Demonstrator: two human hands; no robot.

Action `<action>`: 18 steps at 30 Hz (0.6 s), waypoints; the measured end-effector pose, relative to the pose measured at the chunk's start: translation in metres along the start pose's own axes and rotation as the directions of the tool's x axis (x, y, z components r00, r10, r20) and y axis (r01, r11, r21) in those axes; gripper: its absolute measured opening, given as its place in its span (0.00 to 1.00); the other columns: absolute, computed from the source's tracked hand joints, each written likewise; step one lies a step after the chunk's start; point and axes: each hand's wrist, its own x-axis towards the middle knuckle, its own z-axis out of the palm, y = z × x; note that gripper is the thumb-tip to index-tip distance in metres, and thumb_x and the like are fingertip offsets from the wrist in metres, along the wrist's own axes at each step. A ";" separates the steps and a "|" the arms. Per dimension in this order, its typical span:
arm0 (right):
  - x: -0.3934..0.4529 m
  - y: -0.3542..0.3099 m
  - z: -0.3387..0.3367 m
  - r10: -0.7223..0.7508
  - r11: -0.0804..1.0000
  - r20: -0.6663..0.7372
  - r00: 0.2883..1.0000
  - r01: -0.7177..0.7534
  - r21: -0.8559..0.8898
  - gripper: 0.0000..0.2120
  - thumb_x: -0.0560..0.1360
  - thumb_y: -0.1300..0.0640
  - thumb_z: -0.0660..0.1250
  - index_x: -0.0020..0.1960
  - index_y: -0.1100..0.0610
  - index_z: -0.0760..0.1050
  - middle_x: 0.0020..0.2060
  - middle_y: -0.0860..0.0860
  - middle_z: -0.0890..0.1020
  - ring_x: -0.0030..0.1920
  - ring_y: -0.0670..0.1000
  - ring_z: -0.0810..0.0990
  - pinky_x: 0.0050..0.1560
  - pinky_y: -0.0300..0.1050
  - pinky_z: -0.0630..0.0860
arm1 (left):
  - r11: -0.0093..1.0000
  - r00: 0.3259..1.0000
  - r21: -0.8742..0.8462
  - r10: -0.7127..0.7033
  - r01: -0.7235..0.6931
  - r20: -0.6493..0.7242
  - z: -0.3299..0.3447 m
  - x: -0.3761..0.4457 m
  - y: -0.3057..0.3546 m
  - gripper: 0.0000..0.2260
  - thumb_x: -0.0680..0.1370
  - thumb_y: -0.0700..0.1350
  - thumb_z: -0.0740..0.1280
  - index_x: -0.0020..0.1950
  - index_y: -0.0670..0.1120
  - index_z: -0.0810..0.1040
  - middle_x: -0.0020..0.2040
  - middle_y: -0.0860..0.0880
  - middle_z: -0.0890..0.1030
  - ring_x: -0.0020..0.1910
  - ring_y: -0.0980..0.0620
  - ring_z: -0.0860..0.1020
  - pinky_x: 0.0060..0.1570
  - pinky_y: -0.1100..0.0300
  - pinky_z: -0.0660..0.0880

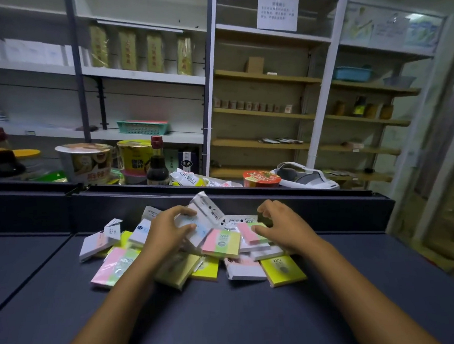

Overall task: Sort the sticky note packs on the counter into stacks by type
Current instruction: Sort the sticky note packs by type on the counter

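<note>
On the dark, matte table, a loose heap of sticky note packs lies unsorted against the raised back ledge. At the heap's left edge a white pack tilts on its neighbours, and a flat pink-and-green striped pack lies in front of it, its printed label blurred. The left hand rests on the pile's middle, its fingers curled around a white pack with a pale blue band; the hand and forearm hide the packs beneath. Just right, a pink, green and yellow striped block sits atop others in glossy wrap. The right hand hovers over a pink-topped pack, fingers spread and empty; whether they touch it is unclear. A square yellow pack lies at the heap's right front corner.
</note>
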 end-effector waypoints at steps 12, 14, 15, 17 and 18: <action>0.005 0.002 -0.008 0.016 0.998 -0.008 1.000 -0.016 0.068 0.18 0.75 0.45 0.70 0.62 0.46 0.72 0.55 0.42 0.76 0.54 0.43 0.76 0.54 0.43 0.77 | 0.794 0.998 -0.606 -0.028 0.052 0.050 -0.001 -0.009 0.017 0.20 0.76 0.30 0.64 0.58 0.50 0.84 0.58 0.44 0.79 0.46 0.49 0.82 0.46 0.58 0.82; 0.005 0.004 -0.007 0.042 0.996 0.008 0.999 -0.043 0.073 0.16 0.75 0.47 0.70 0.60 0.47 0.73 0.55 0.43 0.78 0.53 0.44 0.78 0.54 0.45 0.79 | 0.770 0.998 -0.636 -0.023 0.058 0.063 -0.002 -0.008 0.017 0.21 0.76 0.29 0.65 0.59 0.51 0.84 0.59 0.43 0.80 0.49 0.45 0.82 0.49 0.56 0.82; 0.005 0.006 -0.005 0.058 0.996 0.024 0.998 -0.059 0.068 0.16 0.75 0.47 0.71 0.60 0.48 0.74 0.55 0.44 0.79 0.52 0.45 0.78 0.55 0.47 0.79 | 0.769 0.998 -0.637 -0.010 0.046 0.059 -0.003 -0.008 0.016 0.20 0.76 0.30 0.65 0.59 0.51 0.84 0.60 0.44 0.81 0.51 0.44 0.82 0.50 0.57 0.81; 0.004 0.011 -0.001 0.092 0.995 0.069 0.993 -0.095 0.044 0.16 0.75 0.46 0.71 0.60 0.49 0.75 0.55 0.46 0.79 0.52 0.46 0.78 0.55 0.47 0.79 | 0.773 0.999 -0.634 0.010 0.020 0.044 -0.003 -0.006 0.014 0.20 0.76 0.31 0.67 0.59 0.53 0.84 0.58 0.46 0.83 0.53 0.43 0.83 0.50 0.58 0.81; 0.003 0.013 0.001 0.110 0.993 0.098 0.989 -0.114 0.033 0.17 0.75 0.45 0.71 0.61 0.50 0.75 0.55 0.47 0.79 0.52 0.47 0.78 0.54 0.47 0.78 | 0.775 0.999 -0.632 0.014 0.011 0.035 -0.002 -0.006 0.013 0.20 0.76 0.31 0.68 0.59 0.54 0.84 0.55 0.46 0.84 0.52 0.43 0.84 0.50 0.58 0.81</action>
